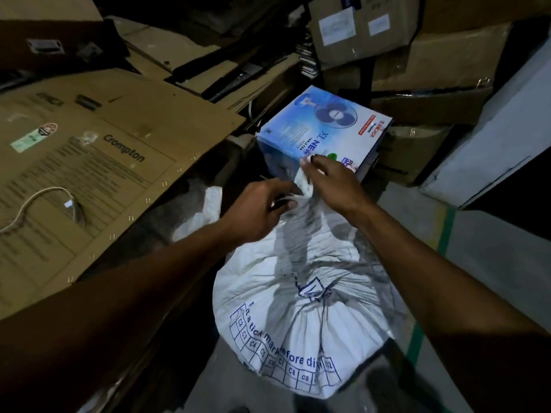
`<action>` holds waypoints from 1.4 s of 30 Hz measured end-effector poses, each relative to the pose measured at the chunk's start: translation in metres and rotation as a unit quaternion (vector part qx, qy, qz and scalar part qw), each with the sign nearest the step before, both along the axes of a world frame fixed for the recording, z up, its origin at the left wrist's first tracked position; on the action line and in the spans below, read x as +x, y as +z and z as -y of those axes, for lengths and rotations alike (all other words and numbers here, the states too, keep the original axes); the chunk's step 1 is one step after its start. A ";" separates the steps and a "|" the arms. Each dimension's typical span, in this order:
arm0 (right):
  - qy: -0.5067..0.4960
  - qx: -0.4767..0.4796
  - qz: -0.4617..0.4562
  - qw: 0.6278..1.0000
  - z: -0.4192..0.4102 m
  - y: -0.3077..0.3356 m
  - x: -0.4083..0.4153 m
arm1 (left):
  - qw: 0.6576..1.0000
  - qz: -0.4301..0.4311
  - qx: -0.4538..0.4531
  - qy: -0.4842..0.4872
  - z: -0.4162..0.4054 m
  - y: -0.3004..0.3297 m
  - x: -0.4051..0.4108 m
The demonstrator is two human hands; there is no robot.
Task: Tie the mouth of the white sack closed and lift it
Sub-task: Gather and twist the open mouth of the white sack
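At the centre of the frame, the left hand [258, 208] and right hand [331, 183] both pinch the gathered neck of the white sack [298, 308] on the floor; cinching low and tight looks wise before lifting.

A blue table fan box [323, 131], printed with a fan picture and a red band, sits on the floor among stacked goods. To its left lies a large flattened cardboard sheet [89, 162] marked "Crompton", with a pale cord [32, 201] looped across it. Beside the sheet's lower edge a crumpled white plastic bag [202, 214] shows. Brown cartons [417, 55] with white labels pile up behind the fan box. A green floor stripe [444, 234] runs along the grey concrete on the right.
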State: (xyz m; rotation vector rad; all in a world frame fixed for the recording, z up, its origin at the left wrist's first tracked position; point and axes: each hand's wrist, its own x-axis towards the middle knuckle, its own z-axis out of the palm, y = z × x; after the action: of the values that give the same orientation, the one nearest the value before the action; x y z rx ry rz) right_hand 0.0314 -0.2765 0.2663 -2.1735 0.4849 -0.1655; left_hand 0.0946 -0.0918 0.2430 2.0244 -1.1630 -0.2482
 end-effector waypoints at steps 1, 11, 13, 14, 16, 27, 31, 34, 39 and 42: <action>0.008 -0.007 -0.002 1.000 -0.002 -0.003 0.000 | 1.000 0.001 -0.008 -0.015 0.004 -0.002 -0.004; 0.068 -0.079 -0.003 0.995 0.020 -0.014 -0.006 | 0.995 0.028 -0.027 0.091 0.026 -0.005 0.012; 0.070 -0.082 0.004 0.994 0.021 -0.012 -0.008 | 0.995 0.006 -0.045 0.092 0.032 -0.005 0.016; 0.071 -0.084 0.004 0.994 0.022 -0.012 -0.010 | 0.996 -0.009 -0.050 0.078 0.034 -0.004 0.018; 0.066 -0.073 0.001 0.995 0.024 -0.013 -0.015 | 0.997 -0.039 -0.037 0.052 0.037 -0.005 0.022; 0.056 -0.139 0.018 0.989 0.023 -0.030 -0.032 | 0.994 -0.095 -0.026 0.044 0.032 -0.021 0.031; 0.061 -0.136 0.059 0.987 0.018 -0.031 -0.036 | 0.997 0.019 0.046 -0.064 0.031 -0.006 0.030; 0.069 -0.153 0.009 0.986 0.015 -0.032 -0.045 | 0.990 0.107 0.073 -0.047 0.033 0.000 0.034; 0.018 -0.199 -0.027 0.979 0.039 -0.043 -0.070 | 0.990 0.128 0.050 -0.015 0.023 0.005 0.046; -0.020 -0.213 -0.030 0.976 0.043 -0.048 -0.075 | 0.988 0.137 0.065 -0.033 0.021 -0.001 0.048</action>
State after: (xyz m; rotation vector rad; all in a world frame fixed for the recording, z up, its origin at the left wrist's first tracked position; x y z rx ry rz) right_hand -0.0434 -0.3199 0.2187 -2.5941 0.5676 -0.2454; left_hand 0.1422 -0.1133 0.2423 2.1868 -1.4156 -0.0809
